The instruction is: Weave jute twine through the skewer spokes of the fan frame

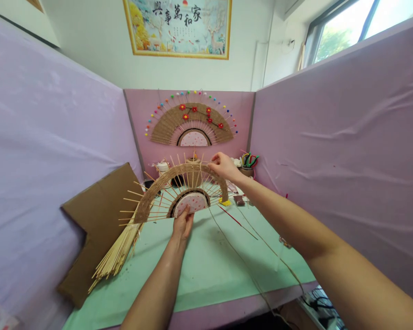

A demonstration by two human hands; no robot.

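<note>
I hold a half-made woven fan (165, 185) upright above the green table (206, 270). It has wooden spokes, a band of brown twine and a pink half-round base (193, 203). My left hand (183, 225) grips that base from below, fingers closed. My right hand (222, 166) pinches the twine at the top right of the woven band. A strand of brown twine (248, 261) trails from the fan across the table toward the near edge.
A finished fan (192, 123) with red flowers and coloured pins hangs on the pink back wall. A bundle of thin sticks (119, 252) and brown cardboard (96, 215) lie at left. Twine spools and a tool pot (248, 165) stand at the back. Pink partitions close both sides.
</note>
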